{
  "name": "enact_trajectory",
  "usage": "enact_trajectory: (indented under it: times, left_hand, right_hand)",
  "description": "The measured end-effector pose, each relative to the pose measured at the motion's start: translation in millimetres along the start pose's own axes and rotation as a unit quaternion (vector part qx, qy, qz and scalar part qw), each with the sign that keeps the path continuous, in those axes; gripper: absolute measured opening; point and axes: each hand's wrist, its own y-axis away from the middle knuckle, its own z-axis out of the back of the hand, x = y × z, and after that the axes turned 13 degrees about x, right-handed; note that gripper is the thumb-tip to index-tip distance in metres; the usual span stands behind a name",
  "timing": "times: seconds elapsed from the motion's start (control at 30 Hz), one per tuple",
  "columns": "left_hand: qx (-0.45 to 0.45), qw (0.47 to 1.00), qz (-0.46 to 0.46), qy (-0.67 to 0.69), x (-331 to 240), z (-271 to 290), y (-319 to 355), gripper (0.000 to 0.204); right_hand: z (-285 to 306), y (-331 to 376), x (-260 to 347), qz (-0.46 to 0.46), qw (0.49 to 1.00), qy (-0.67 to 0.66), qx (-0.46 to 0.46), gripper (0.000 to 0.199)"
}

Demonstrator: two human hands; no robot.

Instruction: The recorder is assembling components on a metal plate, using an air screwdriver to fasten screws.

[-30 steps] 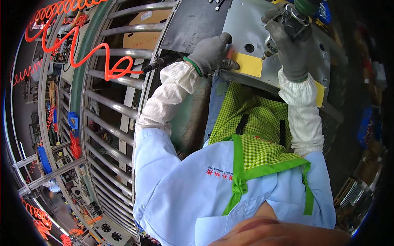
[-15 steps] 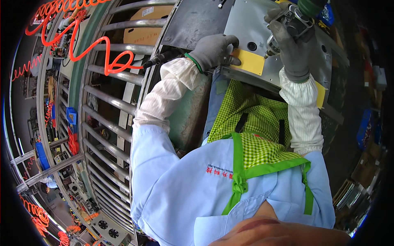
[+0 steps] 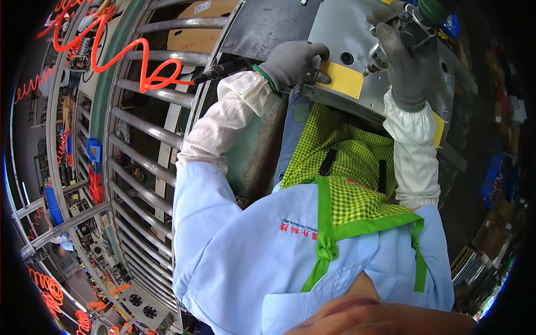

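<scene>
Roller conveyor (image 3: 151,128) and red coiled hose (image 3: 120,56) lie left of grey metal panel (image 3: 357,50). Left hand (image 3: 293,64) presses panel beside yellow label (image 3: 343,81), grip curled; right hand (image 3: 402,61) clenches screwdriver (image 3: 391,39) on the panel.

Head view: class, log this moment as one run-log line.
left hand: pressing yellow label edge on grey metal panel | right hand: gripping powered screwdriver, tip at panel | roller conveyor: at left

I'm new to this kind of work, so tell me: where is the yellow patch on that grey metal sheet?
In the head view, the yellow patch lies upper middle on the grey metal sheet, just right of the gloved left hand and lower left of the power tool in the right hand.
</scene>
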Motion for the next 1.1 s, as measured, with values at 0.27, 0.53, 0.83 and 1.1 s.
enact_trajectory:
  times: [0.27,0.53,0.83,1.1]
  left_hand:
    - [-0.005,1.0,-0.004,0.011,0,-1,0,0.052]
    - [0.001,1.0,0.0,0.009,1,-1,-1,0.056]
    - [0.017,1.0,0.003,0.001,4,-4,-1,0.057]
    - [-0.259,0.757,0.034,0.598,31,1,4,0.039]
  right_hand:
    - [10,-4,-2,-0.032,0.998,-0.003,0.061,0.025]
    - [11,-5,-10,0.038,0.995,-0.011,0.091,0.024]
    - [14,-12,-2,0.03,0.995,0.059,0.075,0.015]
    - [-10,-52,53,0.11,0.99,-0.087,0.019,0.032]
